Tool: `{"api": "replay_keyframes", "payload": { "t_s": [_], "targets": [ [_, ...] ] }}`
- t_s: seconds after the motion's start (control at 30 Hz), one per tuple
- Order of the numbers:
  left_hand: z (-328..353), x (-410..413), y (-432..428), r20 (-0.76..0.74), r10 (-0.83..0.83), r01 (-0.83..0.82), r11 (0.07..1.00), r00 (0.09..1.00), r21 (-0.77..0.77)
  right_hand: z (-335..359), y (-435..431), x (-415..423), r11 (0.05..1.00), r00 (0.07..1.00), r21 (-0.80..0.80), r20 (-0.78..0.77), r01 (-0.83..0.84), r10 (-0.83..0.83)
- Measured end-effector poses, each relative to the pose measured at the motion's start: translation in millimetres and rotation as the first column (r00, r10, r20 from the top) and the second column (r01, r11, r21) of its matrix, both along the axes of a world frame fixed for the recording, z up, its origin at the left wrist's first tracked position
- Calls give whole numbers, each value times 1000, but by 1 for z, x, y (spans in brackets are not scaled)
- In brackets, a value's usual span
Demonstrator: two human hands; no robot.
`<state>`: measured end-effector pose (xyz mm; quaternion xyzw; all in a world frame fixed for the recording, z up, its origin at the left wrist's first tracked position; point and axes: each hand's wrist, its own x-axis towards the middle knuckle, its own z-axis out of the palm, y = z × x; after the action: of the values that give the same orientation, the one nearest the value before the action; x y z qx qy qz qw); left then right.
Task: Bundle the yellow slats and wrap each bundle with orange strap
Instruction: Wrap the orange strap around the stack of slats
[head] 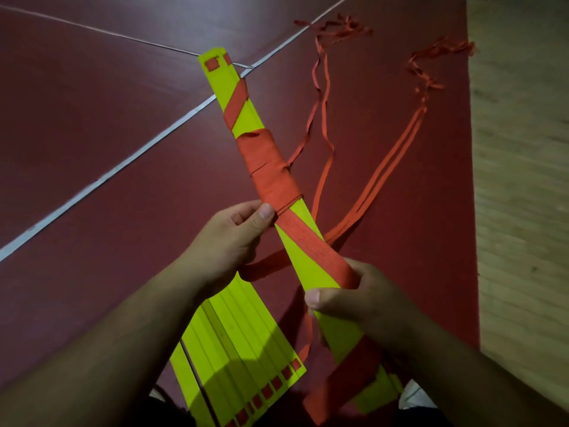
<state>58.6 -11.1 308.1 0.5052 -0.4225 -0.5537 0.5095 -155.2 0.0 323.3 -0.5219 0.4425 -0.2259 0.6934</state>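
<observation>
A long bundle of yellow slats runs diagonally from top centre to bottom right, held above the floor. Orange strap is wound around it, thick at the middle and in single diagonal turns above and below. My left hand pinches the bundle's left edge just below the thick wrap, thumb on top. My right hand grips the bundle lower down, over a diagonal turn of strap. A loose strap tail passes under the bundle between my hands. Several loose yellow slats lie fanned on the floor beneath my left forearm.
The floor is dark red matting with white lines. Loose orange straps trail across it to the upper right, ending in tangled ends. A pale wooden floor strip borders the right side.
</observation>
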Motion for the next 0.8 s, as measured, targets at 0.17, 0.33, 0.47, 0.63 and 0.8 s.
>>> {"api": "replay_keyframes", "payload": {
  "t_s": [0.17,0.33,0.47,0.63,0.8],
  "targets": [
    [-1,5,6,-184,-289,280,957,939,-74,-2,-5,-9,898,940,336,285,-283,189],
    [-16,5,3,-201,-179,170,984,963,-58,-5,-8,-11,857,931,401,297,-324,213],
    [-16,1,1,-132,-37,31,998,991,-49,-2,-16,-8,987,975,32,-155,-156,159],
    [-14,-12,3,125,163,-159,986,979,-45,-20,-7,2,897,833,-385,-552,-217,-35],
    [-8,-28,8,114,226,-217,972,967,-87,-30,-1,10,869,747,-447,-648,-210,-153]
  ]
}}
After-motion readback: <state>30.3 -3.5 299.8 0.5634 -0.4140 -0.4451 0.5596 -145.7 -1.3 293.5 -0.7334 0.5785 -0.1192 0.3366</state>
